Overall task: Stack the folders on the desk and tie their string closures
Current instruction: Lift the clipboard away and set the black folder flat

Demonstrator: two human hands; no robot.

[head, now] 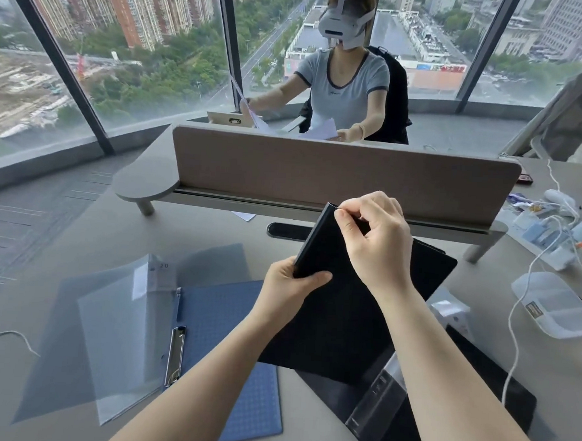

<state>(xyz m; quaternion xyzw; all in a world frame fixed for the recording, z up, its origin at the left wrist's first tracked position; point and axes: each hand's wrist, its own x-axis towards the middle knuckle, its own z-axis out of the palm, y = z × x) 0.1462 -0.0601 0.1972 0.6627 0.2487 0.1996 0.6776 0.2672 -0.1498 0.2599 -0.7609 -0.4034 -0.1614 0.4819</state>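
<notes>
While the black folder (338,312) is propped up off the bench (304,422) at the centre of the head view, the job in hand looks like working its closure at the top corner. The left hand (290,285) has its grip clamped on the spine edge at about 9 o'clock of the folder, thumb across the cover. The right hand (377,239) has its grip pinched together at the 12 o'clock corner; whether a string lies between thumb and forefinger is too fine to tell. To do this well, I would keep the left hold firm so the folder stays put, and pull any string taut before winding. A blue folder (240,353) lies flat at 8 o'clock, partly under the black one, with clear sleeves (119,329) further left. A loose string (16,338) lies at 9 o'clock, well apart.
</notes>
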